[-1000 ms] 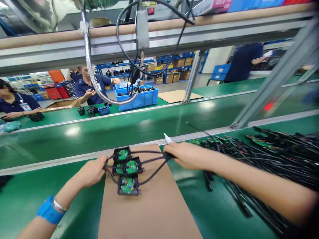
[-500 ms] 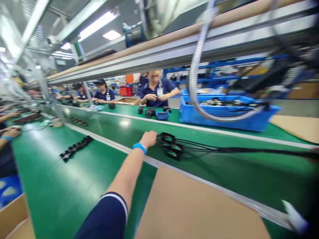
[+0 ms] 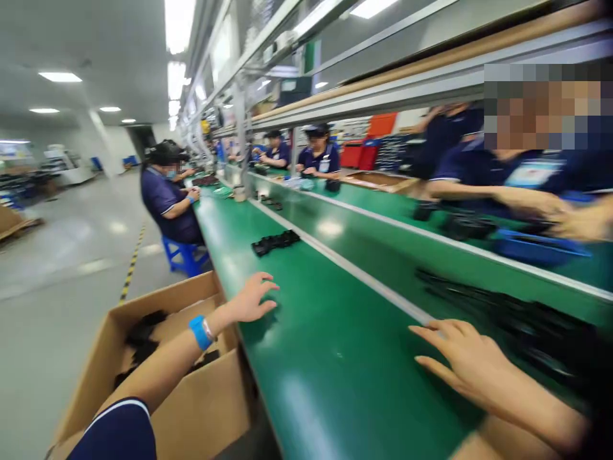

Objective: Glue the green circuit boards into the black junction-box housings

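Note:
My left hand (image 3: 253, 298), with a blue band at the wrist, reaches over the near edge of the green workbench (image 3: 330, 358). Its fingers are apart and nothing is in them. Farther along the bench, beyond that hand, lies a row of black plastic parts (image 3: 275, 243). My right hand (image 3: 462, 358) hovers above the bench on the right, fingers stretched out and free of any object. Beside and behind it, a blurred bundle of black cables and housings (image 3: 522, 319) rests on the sunken green belt.
A cardboard box (image 3: 211, 390) holding black parts stands against the bench's near side. A co-worker (image 3: 167, 198) sits on a blue stool (image 3: 184, 255) farther down. Across the belt another co-worker's hands (image 3: 541, 204) are near a small blue tray (image 3: 536, 248). A metal rail (image 3: 345, 262) borders the belt.
The view has swung left. Both hands have let go of the cabled black housings, which now lie on the belt. My left hand has come back over the bench's near edge.

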